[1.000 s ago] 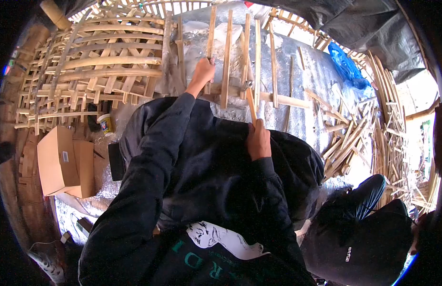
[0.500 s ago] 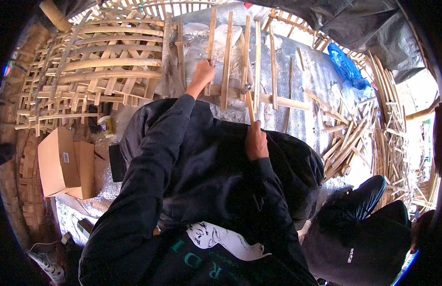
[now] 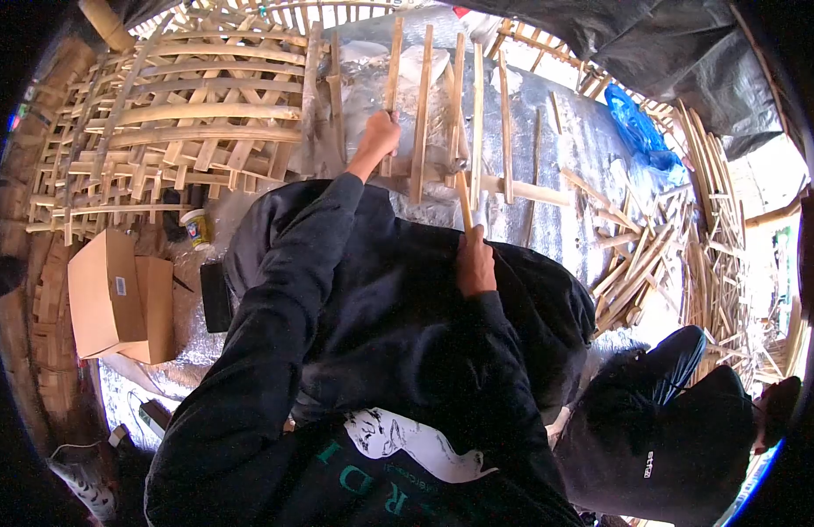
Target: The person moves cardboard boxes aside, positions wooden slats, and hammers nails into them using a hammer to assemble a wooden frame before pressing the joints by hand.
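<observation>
My left hand (image 3: 379,136) is closed around the lower part of an upright bamboo strip (image 3: 395,61). In my right hand (image 3: 476,263) is the wooden handle of a hammer (image 3: 465,200), its small metal head pointing away from me. That head is beside a horizontal bamboo crosspiece (image 3: 534,191) and close to the lower ends of the strips. Several more strips, among them one bamboo slat (image 3: 422,114), lie side by side across the crosspiece. Whether the hammer head touches a strip I cannot tell.
A woven bamboo panel (image 3: 205,114) lies to the left, above an open cardboard box (image 3: 108,294) and a small tub (image 3: 195,230). On the right are a pile of split bamboo (image 3: 644,263) and a blue plastic bag (image 3: 640,132). Another person (image 3: 662,430) sits at lower right.
Both hands keep nearly the same place and grip, on the strip and the hammer. The view has shifted very slightly.
</observation>
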Tool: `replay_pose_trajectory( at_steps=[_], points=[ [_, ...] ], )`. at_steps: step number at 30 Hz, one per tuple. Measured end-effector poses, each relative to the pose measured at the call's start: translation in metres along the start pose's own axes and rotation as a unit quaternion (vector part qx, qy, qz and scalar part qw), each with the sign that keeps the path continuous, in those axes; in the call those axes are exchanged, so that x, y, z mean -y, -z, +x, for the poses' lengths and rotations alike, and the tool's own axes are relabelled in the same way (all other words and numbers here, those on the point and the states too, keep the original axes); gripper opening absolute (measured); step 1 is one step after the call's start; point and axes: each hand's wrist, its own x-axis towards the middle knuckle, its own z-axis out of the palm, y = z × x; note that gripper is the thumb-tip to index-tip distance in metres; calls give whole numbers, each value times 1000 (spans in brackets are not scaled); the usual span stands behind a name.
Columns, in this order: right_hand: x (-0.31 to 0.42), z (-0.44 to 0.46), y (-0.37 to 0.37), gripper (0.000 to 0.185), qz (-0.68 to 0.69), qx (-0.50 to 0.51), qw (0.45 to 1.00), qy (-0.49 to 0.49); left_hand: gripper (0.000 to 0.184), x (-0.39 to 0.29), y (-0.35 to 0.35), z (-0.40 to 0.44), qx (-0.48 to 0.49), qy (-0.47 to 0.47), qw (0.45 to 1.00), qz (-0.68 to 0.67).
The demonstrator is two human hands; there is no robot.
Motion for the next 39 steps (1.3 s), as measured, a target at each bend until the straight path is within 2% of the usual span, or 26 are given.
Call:
replay_pose_trajectory(
  at_steps=[3,5,8,11,14,15,16,18,19,24,26,28,30,32,33,34,36,39],
  points=[
    [4,-1,3,26,-7,-14,1000,11,41,-4,2,-1,1,11,1000,22],
    [7,-5,10,26,-13,-9,1000,22,43,-4,2,-7,-13,-13,1000,5],
    [13,-3,23,20,34,-37,997,63,43,3,0,1,-8,-24,999,38],
    [35,-5,39,20,72,-165,977,114,43,-3,3,-6,2,-10,1000,5],
    [20,2,19,21,101,-156,980,76,41,2,1,5,15,11,999,42],
    [16,1,13,25,83,-103,990,47,41,1,0,5,18,8,999,43],
    [5,2,2,25,83,-107,990,44,41,-1,-1,4,9,19,999,36],
    [-8,3,-10,27,-25,-13,999,21,41,0,-2,1,0,29,999,26],
    [-7,3,-8,27,-19,0,1000,0,41,1,-1,0,4,26,1000,9],
    [4,-2,10,22,31,-46,996,65,40,1,1,0,9,8,1000,24],
    [19,-5,26,20,48,-66,994,79,38,0,1,-2,3,13,1000,-10],
    [36,-7,39,19,102,-149,979,94,38,7,1,2,11,15,1000,-17],
    [33,-3,34,19,119,-148,979,71,37,12,-1,7,17,11,999,-26],
    [6,4,5,24,69,-111,989,64,38,13,-4,10,12,15,999,-35],
    [2,4,4,25,40,-36,997,48,38,7,-3,8,15,12,999,-36],
    [-2,2,3,25,38,-39,997,47,39,3,-2,5,14,19,1000,-16],
    [1,-2,1,22,-9,-14,1000,-20,39,-3,-1,-1,13,23,1000,4],
    [0,0,4,19,12,-22,999,21,47,-3,1,-4,-4,21,1000,6]
  ],
)
